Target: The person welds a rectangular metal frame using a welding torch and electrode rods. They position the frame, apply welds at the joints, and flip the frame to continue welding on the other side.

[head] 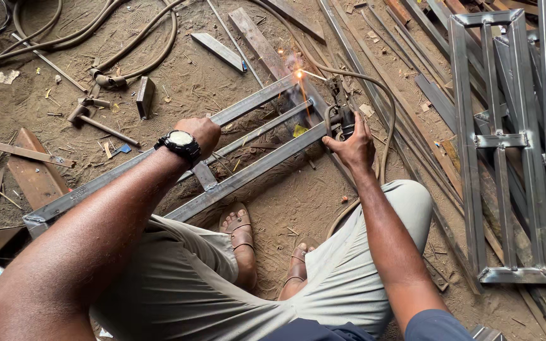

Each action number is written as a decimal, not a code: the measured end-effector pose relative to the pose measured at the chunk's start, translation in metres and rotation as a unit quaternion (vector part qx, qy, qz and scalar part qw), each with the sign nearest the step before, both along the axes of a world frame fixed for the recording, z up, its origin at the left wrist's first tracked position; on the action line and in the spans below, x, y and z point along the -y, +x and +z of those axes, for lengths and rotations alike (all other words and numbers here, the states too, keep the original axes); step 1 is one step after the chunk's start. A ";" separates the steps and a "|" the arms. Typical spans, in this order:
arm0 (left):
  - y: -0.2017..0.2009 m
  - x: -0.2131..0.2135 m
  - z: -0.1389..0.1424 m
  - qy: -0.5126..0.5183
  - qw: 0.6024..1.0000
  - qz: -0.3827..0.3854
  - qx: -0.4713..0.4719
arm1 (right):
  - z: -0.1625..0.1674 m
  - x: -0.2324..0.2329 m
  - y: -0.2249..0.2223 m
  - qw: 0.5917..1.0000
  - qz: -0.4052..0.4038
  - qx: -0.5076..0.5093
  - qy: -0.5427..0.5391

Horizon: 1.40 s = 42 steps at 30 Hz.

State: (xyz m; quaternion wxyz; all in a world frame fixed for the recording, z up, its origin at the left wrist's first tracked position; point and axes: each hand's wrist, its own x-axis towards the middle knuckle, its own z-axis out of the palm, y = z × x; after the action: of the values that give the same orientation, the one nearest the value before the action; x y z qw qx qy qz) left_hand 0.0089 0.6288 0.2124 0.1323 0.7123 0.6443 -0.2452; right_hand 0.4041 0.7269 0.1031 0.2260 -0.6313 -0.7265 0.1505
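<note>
The right hand (354,146) is closed around the dark handle of a welding electrode holder (341,120), and a grey cable (383,120) loops from this holder over the floor. The thin rod of the holder meets the far end of a long steel frame (248,148), where a bright spark (299,74) burns with some smoke. The left hand (200,134), with a black wristwatch (181,145), is closed in a fist and presses on the upper rail of the same frame, near its middle. The frame lies flat on the dirt floor (178,76), in front of the person's sandalled feet. A hammer (93,120) lies on the floor to the left, well apart. A finished metal frame (507,145) lies at the right.
</note>
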 end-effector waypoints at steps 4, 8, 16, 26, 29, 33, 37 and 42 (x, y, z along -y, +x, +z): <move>0.001 0.000 0.002 -0.007 1.000 0.002 -0.003 | -0.005 -0.003 0.003 1.000 -0.008 0.014 -0.021; 0.002 0.001 0.003 -0.006 1.000 0.004 -0.003 | -0.005 -0.001 0.004 0.999 -0.011 0.017 -0.042; 0.001 0.003 0.005 0.026 0.999 0.010 0.021 | 0.006 0.004 -0.002 0.999 -0.004 0.014 -0.033; 0.004 0.003 0.010 0.006 0.999 0.027 0.020 | 0.016 0.008 -0.006 1.000 0.005 0.009 -0.022; 0.004 0.003 0.009 0.007 0.999 0.027 0.017 | 0.019 0.010 -0.007 1.000 0.003 0.015 -0.021; 0.004 0.001 0.007 -0.016 0.999 0.029 0.000 | 0.016 0.008 -0.006 0.997 -0.022 -0.025 -0.068; 0.002 0.001 0.005 -0.004 1.000 0.002 0.002 | 0.006 0.003 0.000 1.000 -0.001 -0.010 -0.005; 0.002 0.001 0.004 -0.010 1.000 0.002 -0.002 | -0.001 0.001 0.004 1.000 0.011 0.008 0.005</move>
State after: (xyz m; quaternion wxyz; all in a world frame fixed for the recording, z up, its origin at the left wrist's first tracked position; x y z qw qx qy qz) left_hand 0.0104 0.6279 0.2162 0.1384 0.7091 0.6435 -0.2528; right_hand 0.4078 0.7256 0.1016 0.2218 -0.6236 -0.7357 0.1441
